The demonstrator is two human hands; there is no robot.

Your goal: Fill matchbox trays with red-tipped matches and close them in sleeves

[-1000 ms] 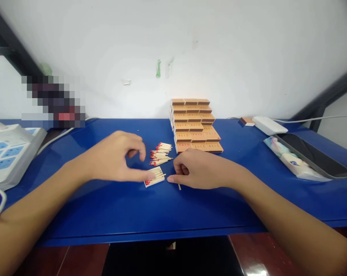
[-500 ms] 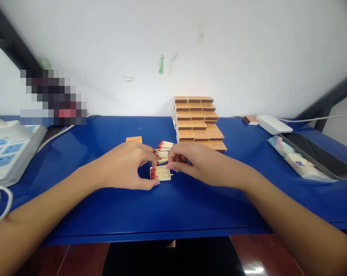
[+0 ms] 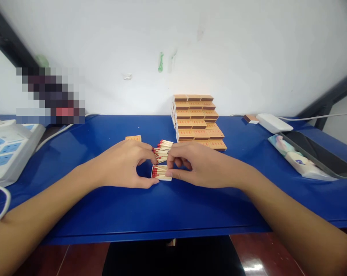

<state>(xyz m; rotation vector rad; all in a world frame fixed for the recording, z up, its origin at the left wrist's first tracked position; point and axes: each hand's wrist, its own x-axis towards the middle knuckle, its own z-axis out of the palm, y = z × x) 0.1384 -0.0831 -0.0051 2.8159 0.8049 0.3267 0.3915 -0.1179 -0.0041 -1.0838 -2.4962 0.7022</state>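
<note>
Between the fingers [image 3: 148, 183], smooth wooden matches [image 3: 161, 173] in a matt card tray [image 3: 163, 179] — under them, a glossy, smooth counter [image 3: 161, 211] — beyond, papery matchboxes [image 3: 199, 123].

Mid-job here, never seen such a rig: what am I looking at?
No machine here: the left grip and right grip are a person's bare hands. One camera, worn on the head, takes every picture, looking forward and down. On the blue table lie a tray of matches, a loose pile of more just behind it, and stacked matchboxes. A power strip sits at left, a phone at right. The left grip frames the tray's left end; the right grip is at its right end. Whether it holds a match is hidden.
</note>
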